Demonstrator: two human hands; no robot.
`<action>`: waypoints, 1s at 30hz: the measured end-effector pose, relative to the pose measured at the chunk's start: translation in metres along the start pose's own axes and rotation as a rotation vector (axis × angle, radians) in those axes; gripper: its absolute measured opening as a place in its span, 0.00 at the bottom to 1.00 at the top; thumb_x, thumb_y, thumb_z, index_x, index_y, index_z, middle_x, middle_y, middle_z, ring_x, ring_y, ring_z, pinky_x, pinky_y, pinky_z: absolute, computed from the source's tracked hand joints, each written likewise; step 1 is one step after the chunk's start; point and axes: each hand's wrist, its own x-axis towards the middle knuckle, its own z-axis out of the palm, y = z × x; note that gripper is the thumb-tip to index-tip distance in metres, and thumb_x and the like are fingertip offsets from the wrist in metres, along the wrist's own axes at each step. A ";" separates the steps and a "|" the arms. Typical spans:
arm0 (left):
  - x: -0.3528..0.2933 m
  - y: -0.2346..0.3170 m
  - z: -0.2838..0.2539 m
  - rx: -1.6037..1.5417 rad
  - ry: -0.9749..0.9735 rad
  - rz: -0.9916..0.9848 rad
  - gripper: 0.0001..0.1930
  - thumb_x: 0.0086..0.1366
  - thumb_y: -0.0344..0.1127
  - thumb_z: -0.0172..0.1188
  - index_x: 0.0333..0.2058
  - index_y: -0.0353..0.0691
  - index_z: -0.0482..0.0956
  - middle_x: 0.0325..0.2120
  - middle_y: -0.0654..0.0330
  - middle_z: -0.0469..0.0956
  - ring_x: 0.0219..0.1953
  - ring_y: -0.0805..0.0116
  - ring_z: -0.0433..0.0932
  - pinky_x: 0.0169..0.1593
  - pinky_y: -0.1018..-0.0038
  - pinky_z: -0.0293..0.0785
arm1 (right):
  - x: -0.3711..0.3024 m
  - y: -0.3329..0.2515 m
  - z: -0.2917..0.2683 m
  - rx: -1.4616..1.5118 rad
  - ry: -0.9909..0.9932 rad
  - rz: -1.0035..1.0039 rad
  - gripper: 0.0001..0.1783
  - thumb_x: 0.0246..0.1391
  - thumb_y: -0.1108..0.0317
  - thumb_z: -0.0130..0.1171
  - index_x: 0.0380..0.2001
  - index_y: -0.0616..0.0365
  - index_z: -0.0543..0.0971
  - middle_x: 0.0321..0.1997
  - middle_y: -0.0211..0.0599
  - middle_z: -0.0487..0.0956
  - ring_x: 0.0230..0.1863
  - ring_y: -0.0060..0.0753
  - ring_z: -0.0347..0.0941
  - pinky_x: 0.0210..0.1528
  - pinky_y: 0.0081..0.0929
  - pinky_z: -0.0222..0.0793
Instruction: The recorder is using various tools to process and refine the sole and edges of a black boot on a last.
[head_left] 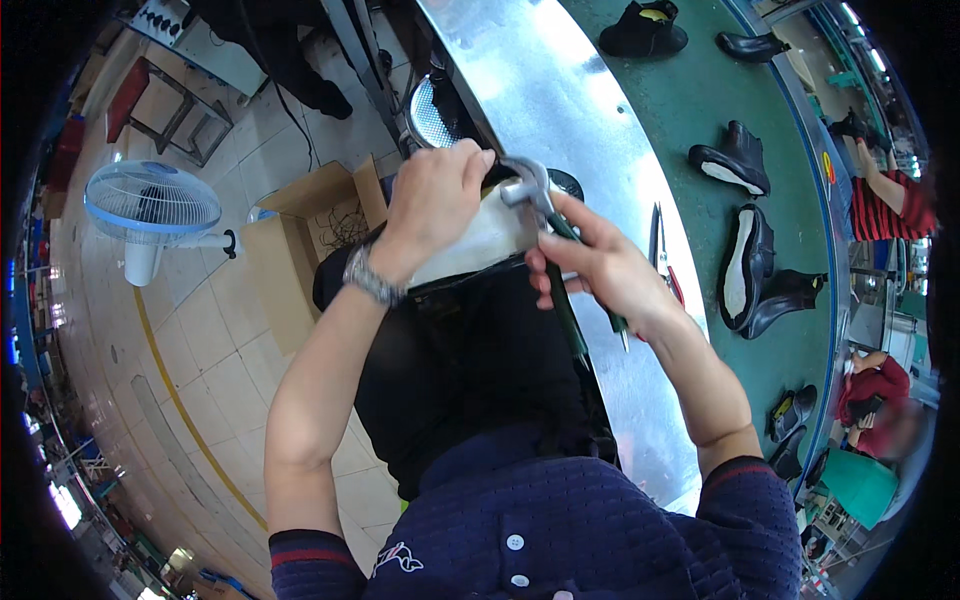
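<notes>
Across my lap lies a black shoe with a pale, whitish bottom (468,245) facing up. My left hand (430,205) is closed on its far edge, thumb and fingers pinched together on the black material. In my right hand (610,265) are lasting pincers (528,188) with a metal head and dark green handles. The head of the pincers is at the shoe's far right edge, close to my left fingertips. Whether the jaws bite the material I cannot tell. My left palm and fingers cover part of the shoe.
A shiny metal bench (540,75) runs along my right, with slim hand tools (658,240) on it. Beyond is a green conveyor (650,110) bearing several black boots (735,165). At left stand a cardboard box (268,245) and a fan (150,200). Other people sit across.
</notes>
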 end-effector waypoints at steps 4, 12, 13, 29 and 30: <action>0.019 -0.010 -0.023 -0.169 -0.239 -0.290 0.16 0.67 0.44 0.56 0.37 0.33 0.79 0.15 0.53 0.71 0.20 0.73 0.68 0.28 0.69 0.66 | 0.020 -0.012 -0.005 -0.048 -0.030 0.002 0.31 0.64 0.66 0.51 0.69 0.52 0.57 0.35 0.32 0.76 0.34 0.23 0.74 0.40 0.28 0.77; -0.050 0.040 -0.014 0.137 -0.151 -0.071 0.61 0.41 0.36 0.78 0.67 0.25 0.43 0.55 0.39 0.68 0.59 0.42 0.66 0.63 0.59 0.60 | 0.012 -0.060 -0.016 -0.834 -0.199 0.045 0.35 0.62 0.73 0.53 0.70 0.54 0.55 0.44 0.36 0.79 0.44 0.23 0.76 0.48 0.23 0.70; -0.055 0.040 -0.006 0.115 -0.105 -0.080 0.61 0.41 0.34 0.78 0.67 0.26 0.44 0.54 0.40 0.69 0.59 0.44 0.66 0.63 0.60 0.61 | 0.014 -0.061 -0.017 -0.851 -0.236 0.071 0.35 0.62 0.72 0.53 0.70 0.54 0.54 0.39 0.33 0.78 0.37 0.21 0.75 0.42 0.22 0.72; -0.071 0.037 0.012 0.116 0.125 0.055 0.45 0.38 0.31 0.76 0.59 0.32 0.68 0.53 0.49 0.74 0.57 0.54 0.72 0.60 0.62 0.67 | -0.002 0.051 -0.014 -0.963 0.136 -0.525 0.39 0.56 0.78 0.55 0.68 0.60 0.51 0.40 0.60 0.78 0.32 0.62 0.77 0.34 0.43 0.72; -0.071 0.036 0.013 0.119 0.137 0.066 0.45 0.38 0.31 0.76 0.59 0.32 0.68 0.53 0.49 0.75 0.56 0.54 0.73 0.60 0.62 0.68 | -0.002 0.051 -0.015 -0.964 0.142 -0.538 0.38 0.56 0.77 0.56 0.67 0.58 0.52 0.39 0.61 0.79 0.33 0.64 0.77 0.34 0.47 0.72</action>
